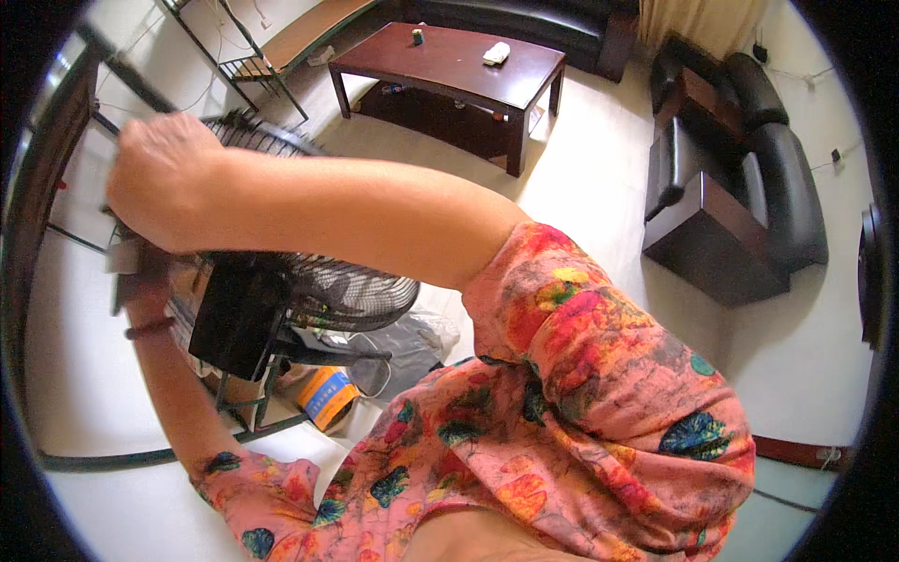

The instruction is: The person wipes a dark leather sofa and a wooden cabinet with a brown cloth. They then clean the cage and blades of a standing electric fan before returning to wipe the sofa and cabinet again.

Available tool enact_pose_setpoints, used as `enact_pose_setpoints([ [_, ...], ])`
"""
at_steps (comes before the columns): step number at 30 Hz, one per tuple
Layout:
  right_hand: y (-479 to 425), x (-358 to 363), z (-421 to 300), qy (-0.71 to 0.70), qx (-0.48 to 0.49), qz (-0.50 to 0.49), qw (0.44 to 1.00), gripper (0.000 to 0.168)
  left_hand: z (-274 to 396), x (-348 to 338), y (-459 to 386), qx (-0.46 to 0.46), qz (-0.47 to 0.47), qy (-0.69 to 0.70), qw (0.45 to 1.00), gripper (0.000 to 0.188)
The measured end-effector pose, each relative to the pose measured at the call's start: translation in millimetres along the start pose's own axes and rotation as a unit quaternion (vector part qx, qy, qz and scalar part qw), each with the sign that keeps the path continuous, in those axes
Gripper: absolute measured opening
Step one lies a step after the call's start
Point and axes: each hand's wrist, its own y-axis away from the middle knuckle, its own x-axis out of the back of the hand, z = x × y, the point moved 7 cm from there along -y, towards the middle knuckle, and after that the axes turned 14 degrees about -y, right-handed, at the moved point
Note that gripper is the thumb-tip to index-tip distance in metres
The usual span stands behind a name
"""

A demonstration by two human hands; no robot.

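My right hand (165,175) is raised at the left side of the view, its arm reaching across in a floral sleeve. The fingers are curled and turned away, so what they hold is hidden. Below it, blurred and partly covered, is my left hand (144,270), with a dark band round the wrist. A blurred grey and dark thing (125,274) lies against that hand; I cannot tell what it is or whether it is gripped. Just right of both hands stands a black fan with a wire guard (365,295), partly behind my right forearm.
A dark wooden coffee table (449,67) bears a small can (418,36) and a white packet (496,54). Black sofas (793,190) stand at the right and back. A metal rack (246,70) is at the upper left. Plastic bags (414,344) and an orange and blue bag (327,395) lie below the fan.
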Motion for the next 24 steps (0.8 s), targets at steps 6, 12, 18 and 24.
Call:
enact_pose_setpoints([
  [6, 91.8, 60.1, 71.0, -0.094, 0.101, 0.049, 0.989, 0.026, 28.2, -154.5, 84.1, -0.118, 0.075, -0.146, 0.979, 0.045],
  [12, 157.1, 99.5, 157.7, -0.403, 0.076, 0.195, 0.891, 0.018, 66.0, -320.2, 170.5, -0.301, 0.034, -0.152, 0.941, 0.047],
  [18, 205.1, 126.4, 241.5, -0.614, -0.099, 0.145, 0.77, 0.019, -4.4, -361.0, 169.7, -0.263, 0.067, -0.378, 0.885, 0.045],
  [24, 282.9, 90.6, 353.9, -0.758, -0.35, 0.111, 0.539, 0.03, -129.5, -413.2, 129.0, 0.051, -0.067, 0.067, 0.994, 0.035],
])
